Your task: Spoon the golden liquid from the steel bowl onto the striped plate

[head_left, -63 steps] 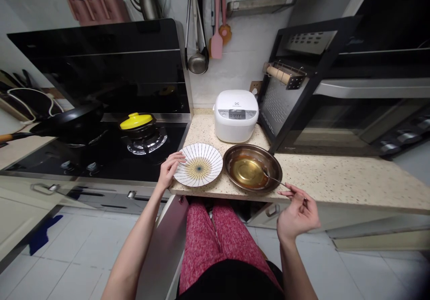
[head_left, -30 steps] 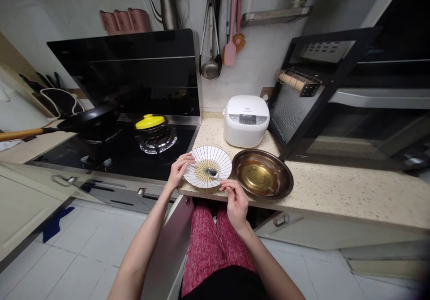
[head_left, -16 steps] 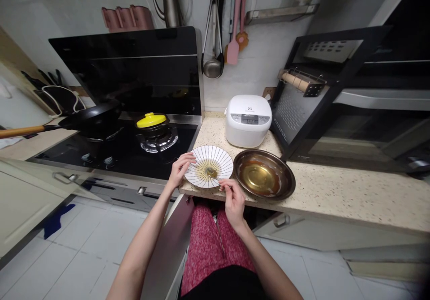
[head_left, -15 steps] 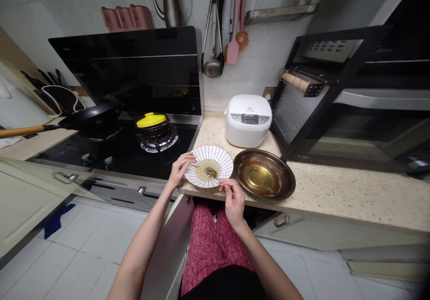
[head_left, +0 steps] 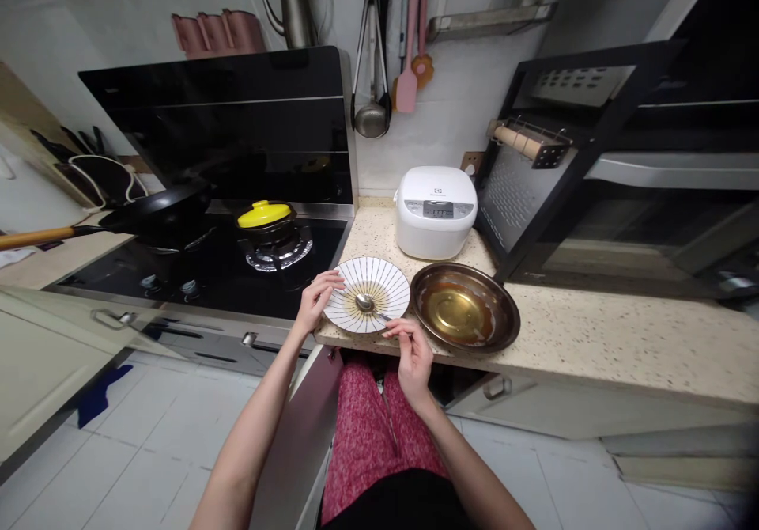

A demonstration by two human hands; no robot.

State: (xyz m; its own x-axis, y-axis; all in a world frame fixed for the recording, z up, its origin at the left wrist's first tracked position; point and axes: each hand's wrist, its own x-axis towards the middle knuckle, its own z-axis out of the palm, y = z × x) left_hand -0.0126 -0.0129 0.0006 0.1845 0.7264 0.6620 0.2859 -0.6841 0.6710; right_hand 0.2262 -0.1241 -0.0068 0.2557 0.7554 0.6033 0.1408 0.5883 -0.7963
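Observation:
A white plate with dark radiating lines (head_left: 392, 283) lies at the counter's front edge, with some yellowish liquid in its middle. My left hand (head_left: 316, 300) grips the plate's left rim, its fingers reaching over the edge and the thumb lower at the side. In my right hand (head_left: 411, 352), near the front right rim, the handle of a metal spoon (head_left: 364, 303) is pinched. The spoon's bowl rests in the middle of the plate. Right beside the plate stands a dark round pan (head_left: 508, 316) with a golden-brown inside and whitish streaks.
A white rice cooker (head_left: 436, 225) stands behind the pan. To the left, a small pot with a yellow lid (head_left: 264, 213) and a black wok (head_left: 160, 212) sit on the gas hob. Below the counter, a cabinet door (head_left: 302, 419) is open beside my legs.
The spoon's bowl has shifted slightly left on the plate and now shows more clearly. Both hands stay almost where they were.

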